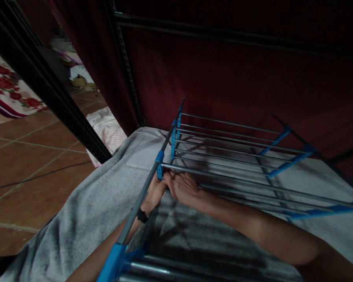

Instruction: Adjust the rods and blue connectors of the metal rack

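A rack of grey metal tubes [235, 174] and blue plastic brackets stands on a grey blanket [100, 196]. My left hand [155, 191], with a dark band on its wrist, reaches past the side post [143, 192] and grips a blue bracket [159, 171] from below; most of its fingers are hidden. Beside it, my right hand [182, 185] is closed around the end of a lower metal tube [223, 190], where the tube meets that bracket. The fingers of both hands touch or nearly touch. My right forearm crosses in front of the lower tubes.
Dark red fabric [238, 78] hangs close behind the rack on a dark metal frame [126, 66]. A black post [55, 94] slants down at the left. Beyond it lie a tiled floor [32, 168] with a thin cable [47, 172], and floral cloth [8, 86].
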A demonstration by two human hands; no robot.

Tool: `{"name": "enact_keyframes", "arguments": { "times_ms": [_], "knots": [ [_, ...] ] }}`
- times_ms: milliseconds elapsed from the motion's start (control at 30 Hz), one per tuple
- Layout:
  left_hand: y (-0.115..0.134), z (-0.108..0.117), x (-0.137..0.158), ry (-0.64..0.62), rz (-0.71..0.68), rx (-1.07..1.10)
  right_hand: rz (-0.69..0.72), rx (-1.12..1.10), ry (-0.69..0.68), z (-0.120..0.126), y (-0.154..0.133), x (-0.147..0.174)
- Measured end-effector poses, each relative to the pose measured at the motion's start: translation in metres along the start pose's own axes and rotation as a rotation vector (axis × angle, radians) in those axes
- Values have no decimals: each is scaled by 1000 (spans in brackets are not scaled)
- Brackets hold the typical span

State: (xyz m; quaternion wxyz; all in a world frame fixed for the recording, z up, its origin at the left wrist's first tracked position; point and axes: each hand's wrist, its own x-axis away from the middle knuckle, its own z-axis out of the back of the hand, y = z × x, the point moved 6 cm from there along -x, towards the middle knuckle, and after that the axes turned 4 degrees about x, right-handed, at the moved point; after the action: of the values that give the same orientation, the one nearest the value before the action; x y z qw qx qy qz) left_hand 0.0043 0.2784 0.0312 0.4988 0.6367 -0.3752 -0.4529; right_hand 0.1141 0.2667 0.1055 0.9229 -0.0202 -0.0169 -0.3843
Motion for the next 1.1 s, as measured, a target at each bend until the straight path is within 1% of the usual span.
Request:
{"name": "enact_keyframes", "arguments": {
  "times_ms": [333, 467, 667, 867, 967, 1100],
  "knots": [
    [2, 0, 0, -10, -19, -29, -26, -96, 1, -4, 4, -3],
    [0, 2, 0, -6, -12, -41, 1, -146, -15, -5, 3, -3],
    [-4, 4, 0, 5, 0, -62, -32, -161, 62, 2, 4, 0],
    [-5, 4, 0, 25, 1, -75, 16, -110, 46, -1, 3, 0],
    [-3, 3, 0, 11, 11, -70, 20, -149, 17, -5, 5, -3],
    [-1, 1, 1, -7, 29, -63, 46, -191, 28, -2, 7, -5]
  ]
}}
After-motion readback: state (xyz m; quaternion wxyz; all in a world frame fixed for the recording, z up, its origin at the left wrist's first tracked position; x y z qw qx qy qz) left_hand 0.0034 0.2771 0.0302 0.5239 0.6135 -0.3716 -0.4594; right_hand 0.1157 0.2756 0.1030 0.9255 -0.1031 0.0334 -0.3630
